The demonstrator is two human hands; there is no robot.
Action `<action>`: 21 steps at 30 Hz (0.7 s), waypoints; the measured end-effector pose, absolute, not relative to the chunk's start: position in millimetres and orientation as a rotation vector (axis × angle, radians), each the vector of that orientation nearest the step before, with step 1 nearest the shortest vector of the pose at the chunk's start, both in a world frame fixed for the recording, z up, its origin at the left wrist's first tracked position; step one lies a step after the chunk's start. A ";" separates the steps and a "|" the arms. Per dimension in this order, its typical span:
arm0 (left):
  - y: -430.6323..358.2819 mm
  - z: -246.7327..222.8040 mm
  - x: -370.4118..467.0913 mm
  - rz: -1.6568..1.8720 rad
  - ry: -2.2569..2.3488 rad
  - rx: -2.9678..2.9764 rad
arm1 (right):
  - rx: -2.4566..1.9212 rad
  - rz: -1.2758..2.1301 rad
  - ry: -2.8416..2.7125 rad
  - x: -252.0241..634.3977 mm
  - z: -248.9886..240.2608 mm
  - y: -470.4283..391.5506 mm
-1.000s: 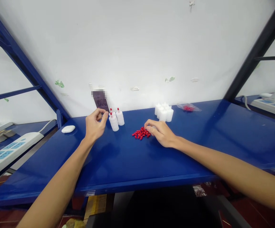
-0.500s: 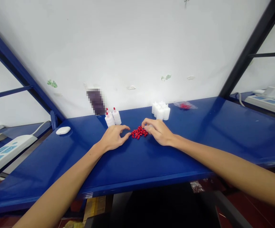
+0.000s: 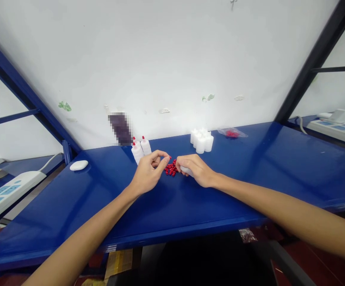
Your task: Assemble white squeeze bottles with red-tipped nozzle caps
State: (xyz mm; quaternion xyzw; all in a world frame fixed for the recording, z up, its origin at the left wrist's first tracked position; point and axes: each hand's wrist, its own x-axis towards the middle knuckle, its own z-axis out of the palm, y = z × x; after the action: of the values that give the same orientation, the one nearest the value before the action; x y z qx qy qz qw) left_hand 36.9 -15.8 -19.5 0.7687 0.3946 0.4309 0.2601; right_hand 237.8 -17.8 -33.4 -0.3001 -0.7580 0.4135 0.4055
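Several small red caps (image 3: pixel 171 170) lie in a loose pile on the blue table. Just left of the pile, my left hand (image 3: pixel 152 169) pinches one red cap (image 3: pixel 170 157) between thumb and fingertips. My right hand (image 3: pixel 196 169) is curled round a white bottle (image 3: pixel 186 171), mostly hidden by the fingers, at the right side of the pile. White bottles with red caps (image 3: pixel 137 151) stand behind my left hand. A group of white bottles without red caps (image 3: pixel 202 141) stands upright behind my right hand.
A clear bag with red pieces (image 3: pixel 232 133) lies near the wall at the back right. On the left of the table (image 3: pixel 172 222) is a white rounded case (image 3: pixel 79 165). Power strips (image 3: pixel 8 192) sit beyond the left and right frame posts.
My left hand has closed on a red cap and lifted it a little off the pile. My right hand has turned and moved slightly, still round the white bottle.
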 end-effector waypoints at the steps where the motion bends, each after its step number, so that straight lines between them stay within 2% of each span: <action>1: -17.2 -19.4 41.6 1.172 1.028 2.025 | -0.747 1.138 -1.845 236.0 -33.2 -18.1; 7: -16.1 -25.5 61.6 1.136 0.781 1.738 | -0.788 1.438 -1.602 230.9 -34.4 -16.1; 21: -18.7 -24.3 82.8 1.135 0.705 1.588 | -0.744 1.492 -1.512 229.2 -33.7 -15.5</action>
State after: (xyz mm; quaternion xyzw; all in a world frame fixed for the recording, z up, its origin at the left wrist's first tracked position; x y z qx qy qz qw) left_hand 82.8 -18.7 -24.3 0.6590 0.2926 0.4711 0.5081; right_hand 229.2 -15.5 -33.7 -0.2984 -0.6064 0.5982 0.4306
